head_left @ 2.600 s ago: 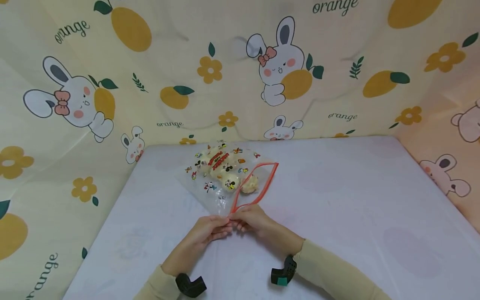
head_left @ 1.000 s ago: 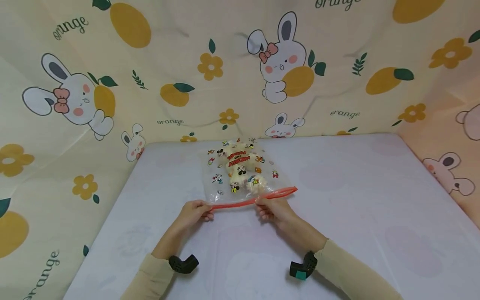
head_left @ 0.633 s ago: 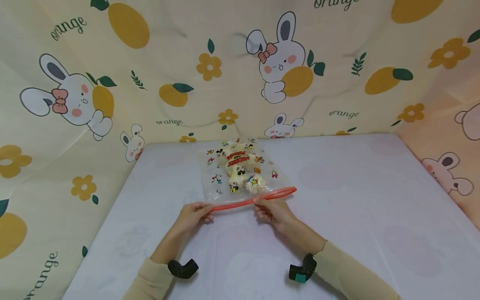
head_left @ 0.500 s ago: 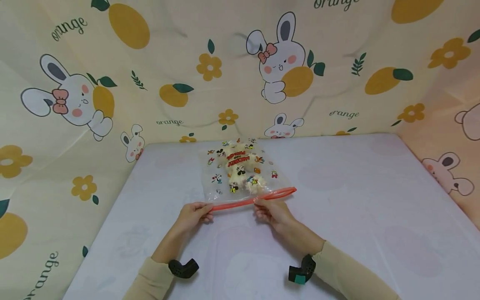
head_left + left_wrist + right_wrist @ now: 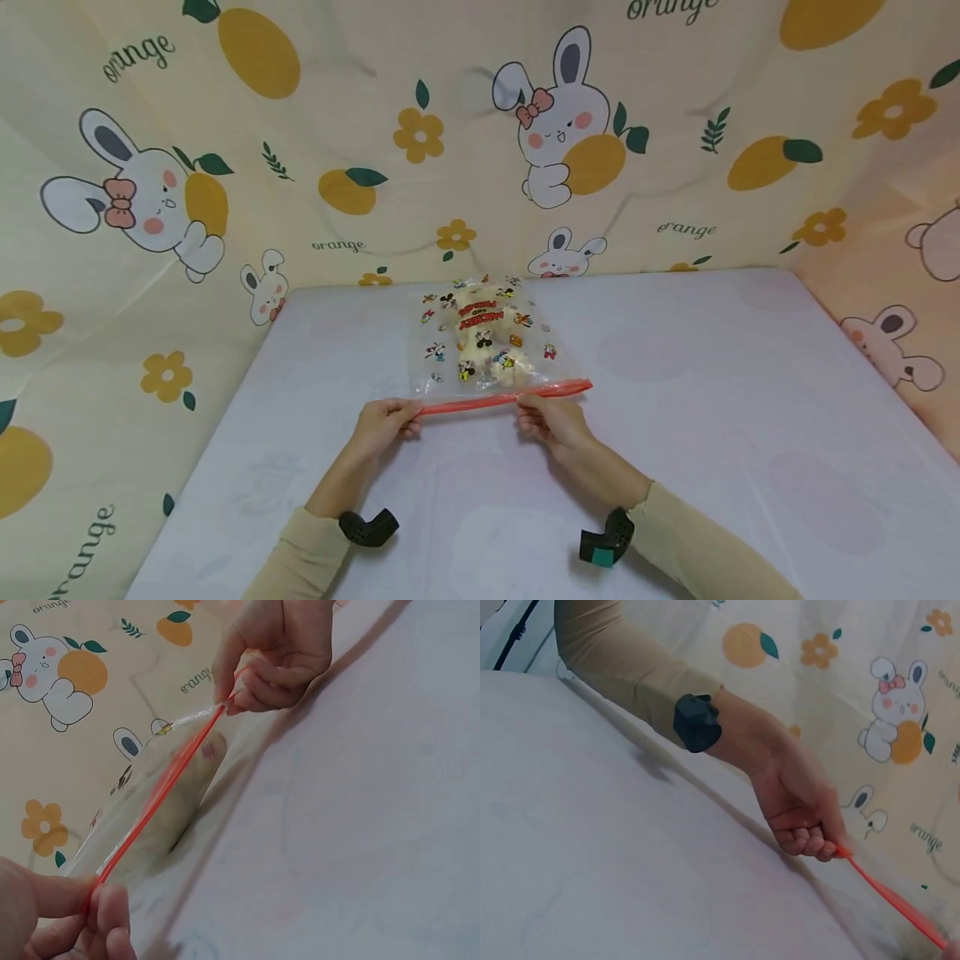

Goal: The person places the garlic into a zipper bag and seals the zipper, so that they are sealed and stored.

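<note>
A clear zip-lock bag (image 5: 450,360) with cartoon prints and red lettering lies toward the back of the white table. Pale cream lumps (image 5: 480,337) show through it; their kind is unclear. Along its near edge runs a red zip strip (image 5: 465,405). At the strip's left end, my left hand (image 5: 382,427) pinches it between thumb and fingers. Right of the middle, my right hand (image 5: 557,425) pinches the same strip, and the strip's right end sticks out past that hand. In the left wrist view the red strip (image 5: 161,791) stretches taut between both hands.
The white table (image 5: 675,467) reaches back to a fabric backdrop (image 5: 465,150) printed with rabbits, oranges and flowers. Black wrist devices sit on the left (image 5: 369,528) and right (image 5: 607,540) wrists.
Earlier both hands met at the bag's left corner with its mouth gaping. My right hand has since moved right along the strip, the edges lie together, and the loop at the right end has narrowed.
</note>
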`<state>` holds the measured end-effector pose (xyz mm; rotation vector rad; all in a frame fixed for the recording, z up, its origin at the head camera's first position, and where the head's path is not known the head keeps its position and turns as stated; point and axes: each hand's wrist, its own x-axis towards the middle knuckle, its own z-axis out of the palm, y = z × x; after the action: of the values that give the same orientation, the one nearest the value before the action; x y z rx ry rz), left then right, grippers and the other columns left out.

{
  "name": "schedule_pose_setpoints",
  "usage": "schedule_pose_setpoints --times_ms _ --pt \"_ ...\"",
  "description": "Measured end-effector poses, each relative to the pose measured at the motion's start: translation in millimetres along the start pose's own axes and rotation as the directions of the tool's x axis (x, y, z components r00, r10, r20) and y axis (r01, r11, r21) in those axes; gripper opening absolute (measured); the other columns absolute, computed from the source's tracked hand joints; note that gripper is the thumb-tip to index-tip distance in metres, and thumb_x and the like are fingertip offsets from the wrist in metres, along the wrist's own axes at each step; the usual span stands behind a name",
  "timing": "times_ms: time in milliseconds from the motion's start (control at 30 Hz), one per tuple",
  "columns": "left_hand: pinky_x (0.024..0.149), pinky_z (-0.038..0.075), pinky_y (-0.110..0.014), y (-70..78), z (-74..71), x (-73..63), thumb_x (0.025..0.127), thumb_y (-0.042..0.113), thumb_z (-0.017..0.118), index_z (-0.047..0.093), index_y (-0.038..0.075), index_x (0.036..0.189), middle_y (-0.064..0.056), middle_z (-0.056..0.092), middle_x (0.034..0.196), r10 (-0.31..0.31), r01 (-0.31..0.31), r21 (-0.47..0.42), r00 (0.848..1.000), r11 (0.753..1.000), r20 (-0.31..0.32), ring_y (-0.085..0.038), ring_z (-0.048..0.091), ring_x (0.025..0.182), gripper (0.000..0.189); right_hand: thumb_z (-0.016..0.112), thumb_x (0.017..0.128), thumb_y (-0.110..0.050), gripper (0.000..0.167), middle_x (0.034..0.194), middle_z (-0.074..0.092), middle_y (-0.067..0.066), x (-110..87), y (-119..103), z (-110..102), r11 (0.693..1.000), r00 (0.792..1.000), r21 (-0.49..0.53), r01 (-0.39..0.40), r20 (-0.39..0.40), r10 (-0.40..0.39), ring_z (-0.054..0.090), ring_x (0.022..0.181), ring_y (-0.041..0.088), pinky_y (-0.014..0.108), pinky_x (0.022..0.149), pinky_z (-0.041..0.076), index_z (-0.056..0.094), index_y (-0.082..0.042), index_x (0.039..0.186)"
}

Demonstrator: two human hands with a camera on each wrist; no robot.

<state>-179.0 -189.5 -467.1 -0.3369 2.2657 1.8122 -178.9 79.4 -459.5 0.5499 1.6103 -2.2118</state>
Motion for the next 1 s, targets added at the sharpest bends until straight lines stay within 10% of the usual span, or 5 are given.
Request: schedule_pose_setpoints --times_ms 1000 --pt "0.052 0.048 -0.015 1.4 12.5 2.1 0.092 0.003 0.06 0.063 -0.018 0.103 0.004 0.061 0.059 0.027 -0.027 0.016 1.0 0.999 0.016 -0.004 0.056 0.054 0.024 0.067 0.09 -0.016 0.02 0.065 0.068 -0.008 -27.8 -21.9 -72.5 0.999 0.998 -0.036 -0.039 -0.05 0.037 0.058 0.055 0.001 0.01 0.057 0.051 0.07 -0.018 0.07"
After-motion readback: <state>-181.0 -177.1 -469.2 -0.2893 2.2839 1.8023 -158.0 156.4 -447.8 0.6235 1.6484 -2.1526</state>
